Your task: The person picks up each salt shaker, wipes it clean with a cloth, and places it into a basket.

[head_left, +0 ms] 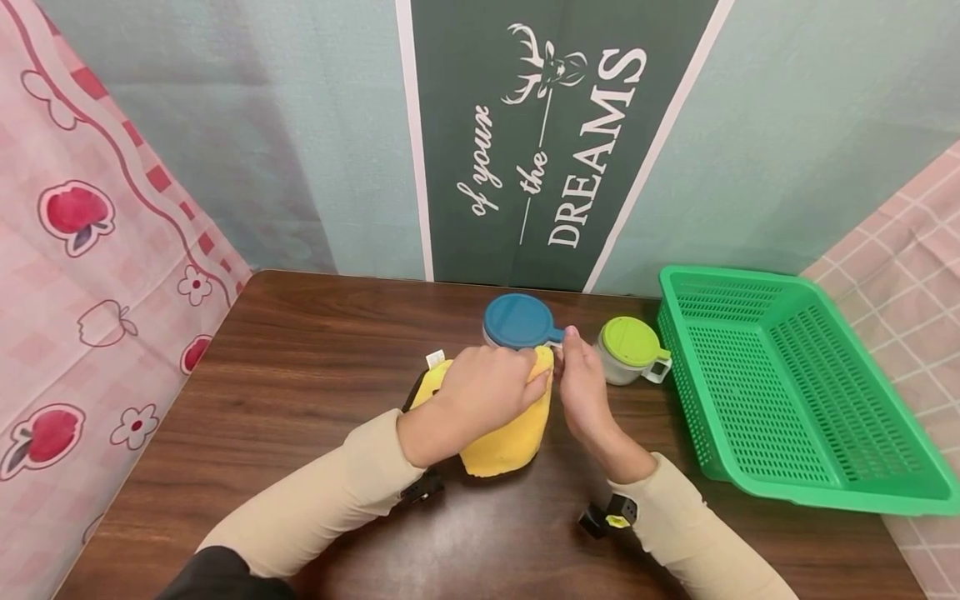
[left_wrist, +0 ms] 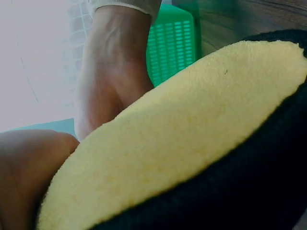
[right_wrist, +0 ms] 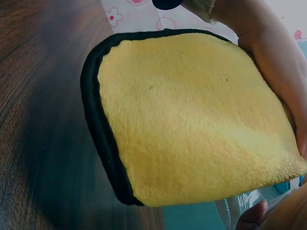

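Observation:
My left hand (head_left: 487,383) grips a folded yellow cloth (head_left: 506,446), fluffy, with black edging and a small white tag. Its top edge reaches the front of a jar (head_left: 519,320) with a round blue lid. My right hand (head_left: 583,387) is at the jar's right side, its fingers around the handle, with one fingertip beside the lid's blue tab. The cloth (right_wrist: 192,120) fills most of the right wrist view and hides much of the jar. In the left wrist view, the cloth (left_wrist: 177,129) hangs in front of my right hand (left_wrist: 112,81).
A smaller clear jar (head_left: 630,350) with a lime-green lid and a handle stands right of my right hand. Further right is a green slatted basket (head_left: 712,450). A printed curtain (head_left: 360,150) hangs behind the brown wooden table (head_left: 247,400).

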A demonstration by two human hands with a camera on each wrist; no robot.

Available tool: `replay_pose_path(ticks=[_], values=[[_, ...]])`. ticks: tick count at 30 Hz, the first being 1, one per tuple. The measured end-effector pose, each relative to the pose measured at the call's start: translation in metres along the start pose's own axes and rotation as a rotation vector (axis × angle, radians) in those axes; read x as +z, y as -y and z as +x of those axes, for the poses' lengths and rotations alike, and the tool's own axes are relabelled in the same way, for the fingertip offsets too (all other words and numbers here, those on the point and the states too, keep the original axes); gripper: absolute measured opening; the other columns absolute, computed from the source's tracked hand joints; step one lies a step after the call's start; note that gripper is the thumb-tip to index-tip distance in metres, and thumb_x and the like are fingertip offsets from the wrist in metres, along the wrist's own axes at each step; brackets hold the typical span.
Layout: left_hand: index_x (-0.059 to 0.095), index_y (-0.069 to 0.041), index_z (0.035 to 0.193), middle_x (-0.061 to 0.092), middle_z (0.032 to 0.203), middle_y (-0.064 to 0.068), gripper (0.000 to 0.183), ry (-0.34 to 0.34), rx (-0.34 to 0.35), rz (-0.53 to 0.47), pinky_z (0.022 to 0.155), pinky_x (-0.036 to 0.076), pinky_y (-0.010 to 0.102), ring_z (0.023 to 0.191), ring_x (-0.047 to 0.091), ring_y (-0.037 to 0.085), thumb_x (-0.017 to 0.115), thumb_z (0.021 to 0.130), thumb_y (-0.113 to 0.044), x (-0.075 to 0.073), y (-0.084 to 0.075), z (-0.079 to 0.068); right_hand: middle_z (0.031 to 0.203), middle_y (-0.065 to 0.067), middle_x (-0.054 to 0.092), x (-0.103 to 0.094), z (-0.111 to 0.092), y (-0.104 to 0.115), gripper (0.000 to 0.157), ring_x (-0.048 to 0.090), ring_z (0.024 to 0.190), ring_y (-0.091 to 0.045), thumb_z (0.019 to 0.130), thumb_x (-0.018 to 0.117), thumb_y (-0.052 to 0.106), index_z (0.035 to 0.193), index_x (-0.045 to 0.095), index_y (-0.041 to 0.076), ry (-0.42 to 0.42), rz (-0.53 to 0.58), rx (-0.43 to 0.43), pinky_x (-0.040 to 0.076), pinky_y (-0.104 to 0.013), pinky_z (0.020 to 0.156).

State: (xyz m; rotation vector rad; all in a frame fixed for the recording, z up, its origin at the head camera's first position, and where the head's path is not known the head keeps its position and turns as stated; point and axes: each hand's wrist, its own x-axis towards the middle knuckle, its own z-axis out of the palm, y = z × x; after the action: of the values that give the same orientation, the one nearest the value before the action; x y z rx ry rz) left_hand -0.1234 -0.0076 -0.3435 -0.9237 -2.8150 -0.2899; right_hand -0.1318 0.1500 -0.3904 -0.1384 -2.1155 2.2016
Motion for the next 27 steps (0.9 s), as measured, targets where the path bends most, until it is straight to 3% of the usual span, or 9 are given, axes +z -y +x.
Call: replay_pose_path(ticks=[7,14,27], values=[[0.055,-0.014,0.075,0.041,0.053,-0.005,0.037,-0.07,-0.026,0.045,0.042,0.042,0.031,0.045,0.046,0.014,0.059,0.101,-0.04,0.0014,-0.0058,0.0003,0.065,0.001,0.032,-0.0009,-0.0004,0.0001,0.048,0.034,0.064,-0.015,0.112,0.033,0.033,0.07,0.038,0.01,-0.002,0.001,-0.003,0.033,-0.029,0.065],[0.053,-0.014,0.072,0.039,0.053,-0.005,0.041,-0.058,-0.067,0.03,0.042,0.04,0.029,0.044,0.045,0.013,0.058,0.101,-0.043,-0.0019,-0.009,0.0001,0.065,0.001,0.033,-0.0005,-0.0008,0.0006,0.047,0.035,0.065,-0.015,0.112,0.033,0.03,0.07,0.038,0.01,-0.002,0.019,-0.015,0.034,-0.03,0.064],[0.051,-0.015,0.074,0.038,0.054,-0.005,0.037,-0.02,-0.077,0.013,0.041,0.035,0.026,0.044,0.042,0.012,0.06,0.1,-0.04,-0.0059,-0.0021,-0.0055,0.069,-0.001,0.036,-0.0023,0.0002,0.0013,0.048,0.04,0.068,-0.019,0.111,0.034,0.034,0.071,0.038,0.009,0.011,0.06,0.001,0.039,-0.029,0.066]])
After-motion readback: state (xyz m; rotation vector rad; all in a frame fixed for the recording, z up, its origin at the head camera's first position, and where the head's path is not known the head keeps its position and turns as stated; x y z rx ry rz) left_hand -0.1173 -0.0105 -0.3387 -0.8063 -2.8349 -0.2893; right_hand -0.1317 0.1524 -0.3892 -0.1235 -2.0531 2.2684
